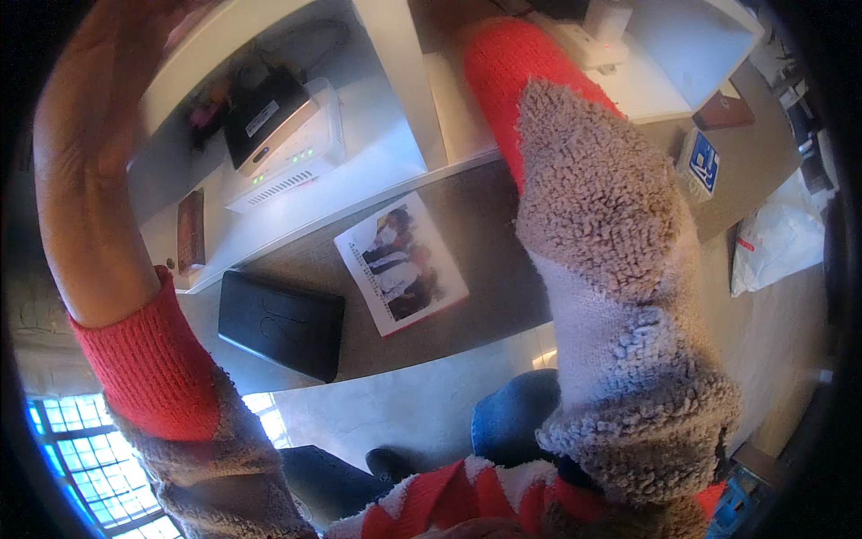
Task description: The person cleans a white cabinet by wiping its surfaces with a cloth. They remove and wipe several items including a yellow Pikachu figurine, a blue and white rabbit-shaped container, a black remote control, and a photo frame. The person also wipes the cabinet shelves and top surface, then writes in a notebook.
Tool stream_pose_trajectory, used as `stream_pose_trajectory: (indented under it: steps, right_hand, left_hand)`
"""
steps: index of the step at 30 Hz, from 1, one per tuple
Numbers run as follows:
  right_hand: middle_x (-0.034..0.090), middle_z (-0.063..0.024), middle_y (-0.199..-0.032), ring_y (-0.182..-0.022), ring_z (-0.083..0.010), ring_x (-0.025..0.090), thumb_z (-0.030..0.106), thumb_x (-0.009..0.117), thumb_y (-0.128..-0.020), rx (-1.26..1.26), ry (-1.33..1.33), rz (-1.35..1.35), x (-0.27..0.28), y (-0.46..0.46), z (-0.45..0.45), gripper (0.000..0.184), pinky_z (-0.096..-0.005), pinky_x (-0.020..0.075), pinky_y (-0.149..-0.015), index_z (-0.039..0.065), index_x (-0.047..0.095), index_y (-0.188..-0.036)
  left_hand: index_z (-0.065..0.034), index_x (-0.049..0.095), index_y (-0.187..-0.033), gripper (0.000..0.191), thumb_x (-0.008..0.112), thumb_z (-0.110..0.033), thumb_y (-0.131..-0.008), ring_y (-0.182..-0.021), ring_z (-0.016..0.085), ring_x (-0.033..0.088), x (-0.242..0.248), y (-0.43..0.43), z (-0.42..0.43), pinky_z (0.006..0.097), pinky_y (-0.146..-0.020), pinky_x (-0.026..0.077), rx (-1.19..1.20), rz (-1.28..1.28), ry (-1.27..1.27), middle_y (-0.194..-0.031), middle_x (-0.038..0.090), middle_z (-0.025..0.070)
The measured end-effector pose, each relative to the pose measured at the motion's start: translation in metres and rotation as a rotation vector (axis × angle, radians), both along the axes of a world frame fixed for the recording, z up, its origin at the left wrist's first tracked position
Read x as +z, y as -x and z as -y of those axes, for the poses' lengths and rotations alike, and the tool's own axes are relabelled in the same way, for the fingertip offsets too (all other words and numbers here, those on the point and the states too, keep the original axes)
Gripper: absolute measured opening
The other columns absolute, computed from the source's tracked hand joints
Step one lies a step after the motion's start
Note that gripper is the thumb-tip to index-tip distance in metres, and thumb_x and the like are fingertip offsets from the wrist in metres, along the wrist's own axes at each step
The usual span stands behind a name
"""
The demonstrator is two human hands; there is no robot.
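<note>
My left hand (138, 40) is at the top left, cut off by the picture's upper edge. It lies close to the outer edge of the white shelf unit (397, 81); whether it touches is not clear, and its fingers cannot be made out. My right arm, in a red and brown fleece sleeve (592, 188), reaches into the middle opening of the shelf; the hand itself is out of sight. In the left compartment a black box (269, 121) rests on a white router (303, 162) with green lights. A small brown box (191, 232) stands beside them.
On the brown desk top (498, 249) lie a spiral-bound notebook (407, 266) with a picture cover and a black case (279, 323). At right are a blue-and-white box (700, 164), a brown wallet-like item (724, 111) and a white plastic bag (778, 236). A white device (592, 47) sits on the right shelf.
</note>
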State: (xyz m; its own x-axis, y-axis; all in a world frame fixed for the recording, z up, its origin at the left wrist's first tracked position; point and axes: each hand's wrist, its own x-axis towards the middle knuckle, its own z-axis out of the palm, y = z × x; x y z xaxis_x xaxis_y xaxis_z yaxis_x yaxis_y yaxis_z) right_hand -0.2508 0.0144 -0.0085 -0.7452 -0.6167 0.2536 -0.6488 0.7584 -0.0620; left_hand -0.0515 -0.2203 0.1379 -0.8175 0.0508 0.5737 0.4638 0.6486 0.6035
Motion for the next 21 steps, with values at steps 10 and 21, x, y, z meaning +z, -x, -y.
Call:
stream_pose_trajectory:
  steps: [10, 21]
  right_hand:
    - [0.065, -0.0179, -0.123, -0.113, -0.0387, 0.062, 0.022, 0.055, -0.087, -0.031, 0.008, -0.01, 0.002, 0.002, 0.009, 0.039, -0.0475, 0.049, -0.095, 0.006, 0.067, -0.12]
    - [0.065, -0.0182, -0.122, -0.112, -0.0391, 0.062, 0.022, 0.053, -0.089, -0.056, 0.04, -0.027, 0.004, 0.003, 0.009, 0.038, -0.0478, 0.0489, -0.095, 0.005, 0.067, -0.119]
  left_hand:
    - [-0.0077, 0.056, -0.134, 0.057, 0.06, -0.048, -0.093, -0.13, 0.026, 0.049, -0.001, -0.001, 0.015, 0.0438, -0.112, 0.035, 0.001, -0.011, -0.023, -0.138, 0.054, 0.015]
    - [-0.0064, 0.058, -0.13, 0.055, 0.059, -0.047, -0.094, -0.125, 0.025, 0.054, -0.005, -0.005, -0.021, 0.0426, -0.109, 0.04, 0.034, 0.08, -0.07, -0.134, 0.058, 0.0158]
